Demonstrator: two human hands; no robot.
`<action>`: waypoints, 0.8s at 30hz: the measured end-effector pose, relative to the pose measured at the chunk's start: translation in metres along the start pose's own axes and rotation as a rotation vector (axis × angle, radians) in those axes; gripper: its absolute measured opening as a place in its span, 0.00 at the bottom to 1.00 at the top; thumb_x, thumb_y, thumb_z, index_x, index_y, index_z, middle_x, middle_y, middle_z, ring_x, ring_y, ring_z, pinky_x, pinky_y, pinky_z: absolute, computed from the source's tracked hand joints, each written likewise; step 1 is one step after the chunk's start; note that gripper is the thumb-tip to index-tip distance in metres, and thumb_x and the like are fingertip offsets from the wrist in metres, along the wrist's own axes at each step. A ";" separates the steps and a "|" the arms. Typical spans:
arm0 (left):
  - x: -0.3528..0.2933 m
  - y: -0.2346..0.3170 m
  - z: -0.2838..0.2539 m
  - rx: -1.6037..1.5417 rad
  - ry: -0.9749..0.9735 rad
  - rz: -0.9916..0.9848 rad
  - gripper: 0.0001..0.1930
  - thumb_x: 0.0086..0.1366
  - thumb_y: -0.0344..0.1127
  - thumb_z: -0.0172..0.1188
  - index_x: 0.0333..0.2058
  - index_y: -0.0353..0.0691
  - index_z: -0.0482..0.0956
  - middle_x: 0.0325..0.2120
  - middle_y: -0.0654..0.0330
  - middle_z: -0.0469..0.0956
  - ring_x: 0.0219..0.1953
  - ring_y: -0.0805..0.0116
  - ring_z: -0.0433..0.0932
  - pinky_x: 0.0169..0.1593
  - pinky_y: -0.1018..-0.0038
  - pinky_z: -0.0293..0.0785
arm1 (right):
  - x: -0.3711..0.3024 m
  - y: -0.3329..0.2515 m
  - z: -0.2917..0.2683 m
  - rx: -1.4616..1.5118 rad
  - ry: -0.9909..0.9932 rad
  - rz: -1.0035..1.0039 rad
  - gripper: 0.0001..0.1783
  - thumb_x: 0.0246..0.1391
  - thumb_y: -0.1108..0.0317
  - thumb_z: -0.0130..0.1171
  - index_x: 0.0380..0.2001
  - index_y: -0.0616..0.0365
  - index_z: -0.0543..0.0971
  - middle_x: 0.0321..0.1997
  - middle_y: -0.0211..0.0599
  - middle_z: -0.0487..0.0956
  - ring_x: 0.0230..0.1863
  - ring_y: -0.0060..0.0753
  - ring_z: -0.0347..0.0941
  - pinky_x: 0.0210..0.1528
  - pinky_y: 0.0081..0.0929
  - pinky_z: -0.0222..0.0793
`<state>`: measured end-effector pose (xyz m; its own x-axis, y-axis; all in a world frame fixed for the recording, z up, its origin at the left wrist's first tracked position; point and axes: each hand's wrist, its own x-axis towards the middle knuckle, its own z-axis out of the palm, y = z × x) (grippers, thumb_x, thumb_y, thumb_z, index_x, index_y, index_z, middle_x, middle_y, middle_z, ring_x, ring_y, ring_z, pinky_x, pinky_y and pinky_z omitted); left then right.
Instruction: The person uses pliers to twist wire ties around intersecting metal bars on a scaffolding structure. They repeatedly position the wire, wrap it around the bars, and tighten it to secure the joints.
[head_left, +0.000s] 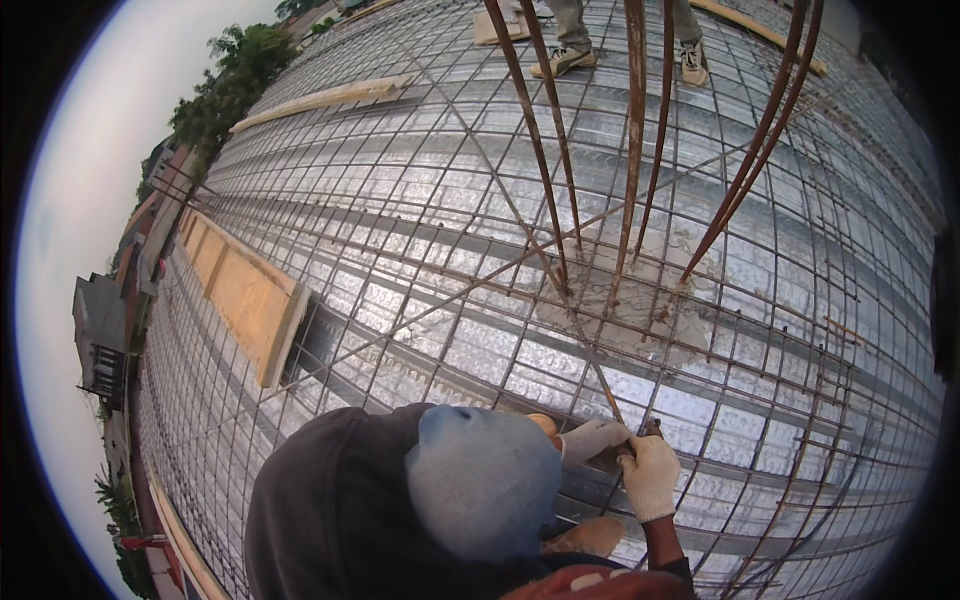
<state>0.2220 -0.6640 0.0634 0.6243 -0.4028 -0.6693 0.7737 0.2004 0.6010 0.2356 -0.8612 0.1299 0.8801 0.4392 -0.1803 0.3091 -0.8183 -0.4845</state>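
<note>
Both my hands wear white knit gloves and are close together, low over the steel bar mesh point(470, 330). My left hand point(594, 441) reaches around my bent knee in faded blue cloth point(485, 485). Its fingers are closed beside the end of a thin diagonal bar point(606, 388); what they grip is hidden. My right hand point(652, 478) is closed, thumb toward the left fingers, around a tool with a dark brown end point(653, 427) sticking out above the fist. The tool's kind is not clear. Under my hands, tan boots point(590, 537) show on the ribbed metal decking point(375, 300).
Rusty upright bars point(632, 130) rise from a rough concrete patch point(640, 290) ahead. Beyond them another person's shoes point(565, 62) stand on the mesh. A wooden formwork panel point(240, 290) lies left, a plank point(325, 102) farther off. Trees point(235, 85) and buildings point(100, 330) lie past the left edge.
</note>
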 end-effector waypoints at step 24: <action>-0.011 0.064 -0.008 1.648 0.116 0.994 0.31 0.52 0.43 0.82 0.57 0.50 0.86 0.48 0.63 0.86 0.55 0.58 0.85 0.59 0.55 0.77 | 0.000 -0.002 0.017 -0.173 0.062 0.039 0.11 0.55 0.64 0.78 0.40 0.53 0.87 0.40 0.43 0.86 0.46 0.54 0.85 0.48 0.55 0.79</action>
<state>0.2659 -0.6396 0.1059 0.7665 -0.6264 0.1416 -0.6161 -0.6548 0.4378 0.2284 -0.8532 0.1164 0.9116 0.3865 -0.1402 0.3268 -0.8881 -0.3231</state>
